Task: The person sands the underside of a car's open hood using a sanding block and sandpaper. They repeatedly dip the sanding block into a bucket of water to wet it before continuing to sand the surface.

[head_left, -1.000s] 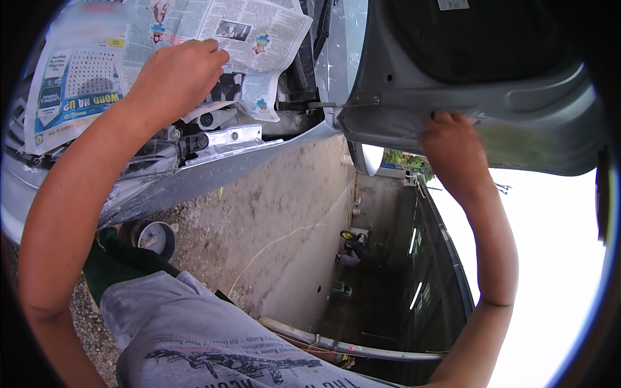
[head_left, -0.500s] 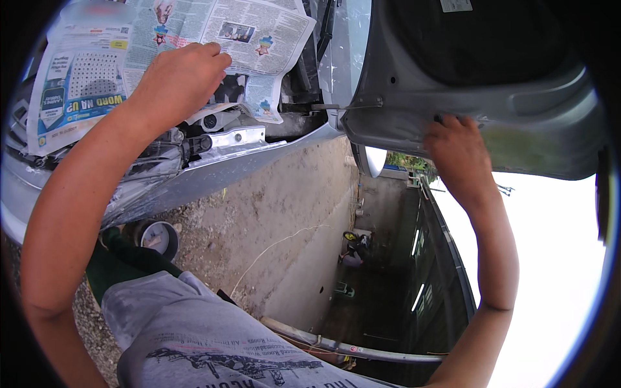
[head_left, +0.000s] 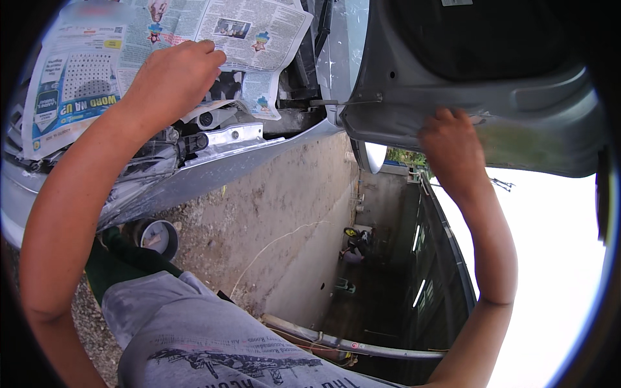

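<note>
Sheets of newspaper point(head_left: 259, 22) lie spread over the car's open engine bay at the upper left. My left hand point(head_left: 178, 74) is over them, knuckles up and fingers bent together; their tips are turned away, so what they hold, if anything, is hidden. At the right, the raised grey hood point(head_left: 537, 110) shows its underside. My right hand point(head_left: 453, 145) is up against its lower part, fingers curled in and slightly blurred. Whatever is under those fingers cannot be made out. Beside them, the metal has a small pale, scuffed patch point(head_left: 479, 119).
Below the newspaper, the silver fender edge point(head_left: 226, 158) and a headlight mount point(head_left: 236, 134) show. A thin hood hinge arm point(head_left: 362, 99) joins body and hood. A round bucket point(head_left: 159, 238) stands on the gravelly ground near my legs. Farther off are a dark building point(head_left: 420, 271) and a motorcycle point(head_left: 356, 240).
My right hand has shifted slightly left and down along the hood's underside, uncovering more of the pale patch. My left hand stays bent over the newspaper; the whole view has shifted slightly.
</note>
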A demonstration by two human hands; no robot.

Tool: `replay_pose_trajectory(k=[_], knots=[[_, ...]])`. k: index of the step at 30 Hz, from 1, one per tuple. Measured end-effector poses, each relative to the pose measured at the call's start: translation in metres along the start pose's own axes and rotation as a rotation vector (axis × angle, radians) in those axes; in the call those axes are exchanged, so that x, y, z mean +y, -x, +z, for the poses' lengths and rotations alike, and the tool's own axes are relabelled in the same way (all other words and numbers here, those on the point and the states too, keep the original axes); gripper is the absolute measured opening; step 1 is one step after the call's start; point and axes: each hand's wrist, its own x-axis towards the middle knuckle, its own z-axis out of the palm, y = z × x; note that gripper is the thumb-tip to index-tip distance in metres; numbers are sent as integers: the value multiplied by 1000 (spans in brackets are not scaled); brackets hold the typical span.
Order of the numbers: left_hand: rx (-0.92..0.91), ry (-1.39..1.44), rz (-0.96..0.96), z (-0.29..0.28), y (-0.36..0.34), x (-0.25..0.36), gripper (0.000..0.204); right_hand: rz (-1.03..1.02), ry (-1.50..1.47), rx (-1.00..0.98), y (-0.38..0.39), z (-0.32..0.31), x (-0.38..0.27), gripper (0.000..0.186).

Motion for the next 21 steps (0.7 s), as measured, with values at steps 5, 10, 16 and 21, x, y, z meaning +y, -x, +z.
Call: replay_pose_trajectory(k=[5,10,16,21], knots=[[-14,-8,-5,-2,1,1,13,75,2,-7,4,-7,4,9],[-7,-1,8,-4,3,-1,13,17,59,-68,-1,0,-7,8],[-68,60,0,-2,-2,4,20,129,170,-55,31,-45,20,9],[150,182,78,-26,-9,14,53,252,-276,115,91,-100,10,2]])
